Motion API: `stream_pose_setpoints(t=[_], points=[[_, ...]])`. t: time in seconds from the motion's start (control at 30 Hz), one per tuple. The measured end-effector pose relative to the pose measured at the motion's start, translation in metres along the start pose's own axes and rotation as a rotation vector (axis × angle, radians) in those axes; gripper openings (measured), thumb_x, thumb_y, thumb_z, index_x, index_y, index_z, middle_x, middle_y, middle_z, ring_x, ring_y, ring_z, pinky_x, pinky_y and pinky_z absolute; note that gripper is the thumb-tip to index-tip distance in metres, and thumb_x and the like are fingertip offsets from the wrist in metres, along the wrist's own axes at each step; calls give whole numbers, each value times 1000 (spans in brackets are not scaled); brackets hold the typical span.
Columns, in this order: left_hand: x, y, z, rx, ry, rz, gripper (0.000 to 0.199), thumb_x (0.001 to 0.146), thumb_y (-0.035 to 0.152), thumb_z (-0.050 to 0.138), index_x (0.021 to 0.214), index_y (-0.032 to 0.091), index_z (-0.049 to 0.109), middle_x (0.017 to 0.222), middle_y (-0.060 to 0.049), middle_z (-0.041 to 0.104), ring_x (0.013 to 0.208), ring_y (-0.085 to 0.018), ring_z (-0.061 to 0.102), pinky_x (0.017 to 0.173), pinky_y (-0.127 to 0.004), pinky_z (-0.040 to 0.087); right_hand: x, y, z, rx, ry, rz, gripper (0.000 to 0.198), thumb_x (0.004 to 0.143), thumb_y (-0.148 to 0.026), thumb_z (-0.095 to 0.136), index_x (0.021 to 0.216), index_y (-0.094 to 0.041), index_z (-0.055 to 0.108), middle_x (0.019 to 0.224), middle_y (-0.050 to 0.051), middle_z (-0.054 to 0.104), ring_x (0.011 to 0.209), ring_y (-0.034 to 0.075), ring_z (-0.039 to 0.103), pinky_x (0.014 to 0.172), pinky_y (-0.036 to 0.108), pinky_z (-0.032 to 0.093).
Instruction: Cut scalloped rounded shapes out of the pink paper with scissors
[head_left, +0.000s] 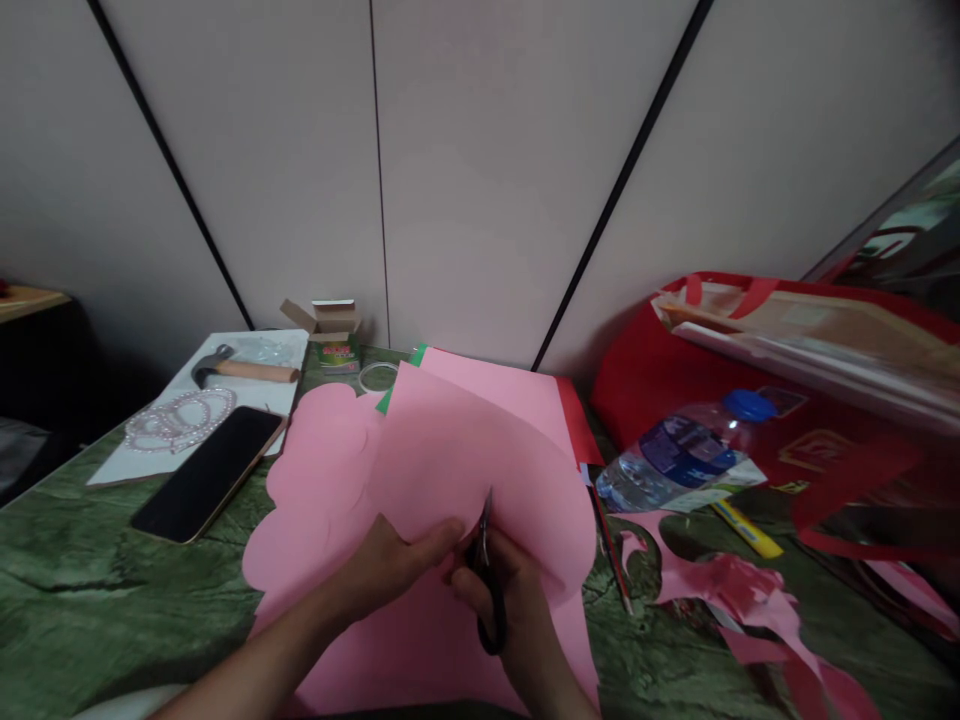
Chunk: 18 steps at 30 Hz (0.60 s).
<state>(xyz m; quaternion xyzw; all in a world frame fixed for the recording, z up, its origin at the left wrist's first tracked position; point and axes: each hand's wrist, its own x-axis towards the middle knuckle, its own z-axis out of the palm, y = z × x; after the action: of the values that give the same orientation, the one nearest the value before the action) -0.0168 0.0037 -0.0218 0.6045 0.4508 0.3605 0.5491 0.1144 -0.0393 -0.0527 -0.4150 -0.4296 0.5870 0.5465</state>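
Note:
My right hand [517, 600] grips a pair of black-handled scissors [491, 590], their blades pointing up and away from me at a sheet of pink paper [480, 440]. The sheet is partly cut, with a rounded edge on its right side. My left hand [405, 560] pinches the same sheet just left of the blades, thumb on top; its other fingers are hidden beneath. Under and left of the sheet lies a pink paper shape with a scalloped edge [311, 470]. More pink paper [495, 380] is stacked behind it, with red and green sheets showing at the sides.
To the left are a phone [214, 475], a hammer [247, 370], a bead string [180, 420] and a small open box [336, 335]. On the right, a water bottle [682, 450] leans by a red bag [637, 370]; pink paper scraps [742, 590], a pencil [615, 550] and a yellow cutter [750, 530] lie nearby.

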Motion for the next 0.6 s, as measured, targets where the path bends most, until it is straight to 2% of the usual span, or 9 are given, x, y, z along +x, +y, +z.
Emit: stream_pose_setpoints(t=[0.13,0.27,0.37,0.43,0.53,0.6], points=[[-2,6,0,37,-16,-13,19,76,32,53,65,16,58,62,-1,61,62,-16,57,58,-26,47,2,2,-2,-26,-3,-30,21,63,-29,69,78,-18,57,58,-4,47,55,12,42,52,23,35],[-5,12,-1,35,-36,-28,19,76,34,53,74,16,61,73,-4,66,69,-18,60,63,-29,48,2,-1,-4,-109,-26,-58,20,60,-23,71,73,-18,56,58,-4,48,54,12,42,49,22,35],[-7,12,1,33,-60,3,21,77,33,51,76,17,64,78,-5,69,77,-20,61,73,-31,48,2,-5,-5,-170,43,-56,22,58,-20,72,72,-18,55,62,-3,50,57,13,45,51,23,37],[-7,11,3,31,-33,23,21,77,32,51,82,17,64,83,-6,69,81,-20,61,77,-32,47,1,-7,-5,-183,77,-37,22,58,-20,71,70,-18,53,61,-3,49,57,13,44,52,23,36],[-5,6,3,40,25,17,25,75,32,53,94,16,61,92,-7,68,88,-21,59,78,-33,47,1,-10,-4,-163,50,-19,21,59,-25,70,67,-18,52,59,-4,47,54,12,41,50,23,33],[-5,4,2,46,14,-8,25,75,34,54,92,16,61,92,-7,67,87,-21,59,75,-32,48,2,-11,-3,-135,20,-9,21,60,-26,69,68,-17,52,59,-4,46,55,11,39,50,23,32]])
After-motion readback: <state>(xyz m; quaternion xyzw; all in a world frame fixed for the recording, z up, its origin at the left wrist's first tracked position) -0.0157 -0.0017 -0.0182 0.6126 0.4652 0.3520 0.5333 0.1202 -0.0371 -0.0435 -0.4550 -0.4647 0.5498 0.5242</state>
